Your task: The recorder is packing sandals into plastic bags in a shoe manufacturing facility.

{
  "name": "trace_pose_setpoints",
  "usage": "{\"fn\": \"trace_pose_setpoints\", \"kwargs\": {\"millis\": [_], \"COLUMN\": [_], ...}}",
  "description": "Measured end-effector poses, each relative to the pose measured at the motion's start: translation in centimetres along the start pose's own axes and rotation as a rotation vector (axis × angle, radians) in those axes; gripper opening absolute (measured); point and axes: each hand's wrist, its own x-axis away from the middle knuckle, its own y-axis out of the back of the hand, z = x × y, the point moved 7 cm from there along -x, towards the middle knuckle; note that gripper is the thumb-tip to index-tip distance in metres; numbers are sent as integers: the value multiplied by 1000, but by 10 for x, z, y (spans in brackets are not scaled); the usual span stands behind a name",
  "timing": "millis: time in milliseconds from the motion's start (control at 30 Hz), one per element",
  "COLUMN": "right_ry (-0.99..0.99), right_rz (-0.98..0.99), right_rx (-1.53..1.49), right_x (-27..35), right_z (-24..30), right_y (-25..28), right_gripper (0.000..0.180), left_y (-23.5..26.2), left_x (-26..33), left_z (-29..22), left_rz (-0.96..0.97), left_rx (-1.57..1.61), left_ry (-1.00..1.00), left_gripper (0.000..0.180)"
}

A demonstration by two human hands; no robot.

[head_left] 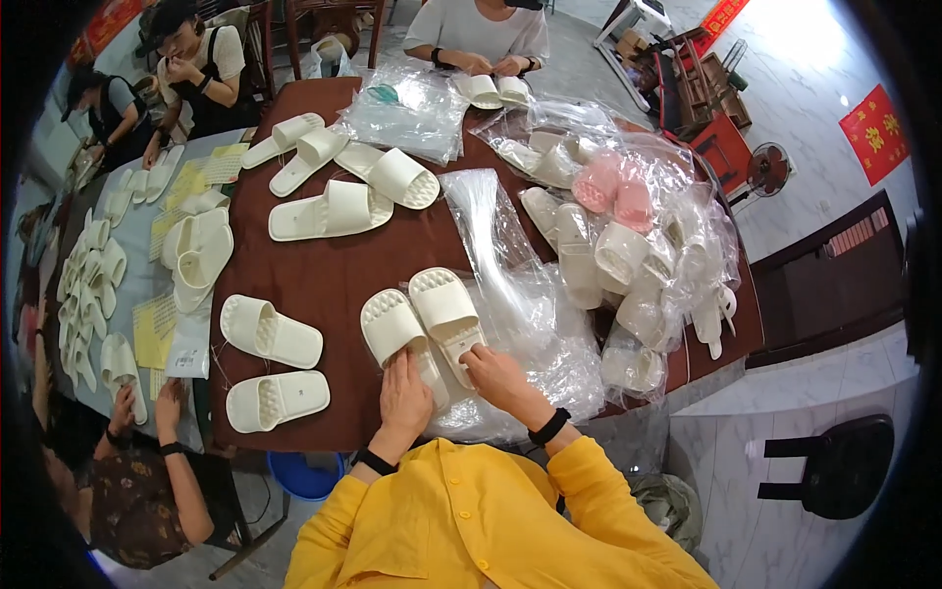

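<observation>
A pair of white slide slippers lies side by side at the near middle of the table, toes pointing away from me. My left hand (404, 393) rests along the near part of the left slipper (391, 324), its fingers stretched out and close together. With bent fingers, my right hand (498, 379) grips the heel part of the right slipper (446, 302). Clear plastic bags (535, 344) are spread flat to the right, partly beneath this pair. Left of my hands lie two more slippers, an upper one (270, 332) and a lower one (278, 401).
Several white slippers (329, 211) lie at the table's far left. Bagged slippers, white and pink (613, 188), are heaped on the right. Stacked clear bags (407, 113) lie at the far edge. A co-worker (481, 39) handles slippers opposite; others work at a grey table (113, 306) leftward.
</observation>
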Motion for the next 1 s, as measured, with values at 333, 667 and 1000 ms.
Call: {"fn": "trace_pose_setpoints", "kwargs": {"millis": [333, 667, 1000], "right_ry": [-77, -196, -171], "right_rz": [-56, -14, -105], "right_rx": [61, 130, 235], "right_x": [-37, -43, -42], "right_z": [-8, -10, -12], "right_y": [-14, -31, -38], "right_gripper": [14, 19, 16], "left_y": [15, 21, 24], "left_x": [3, 1, 12], "left_z": [10, 15, 30], "left_rz": [219, 322, 321], "left_rx": [221, 762, 1147], "left_ry": [-78, -79, 91], "left_gripper": [68, 19, 7]}}
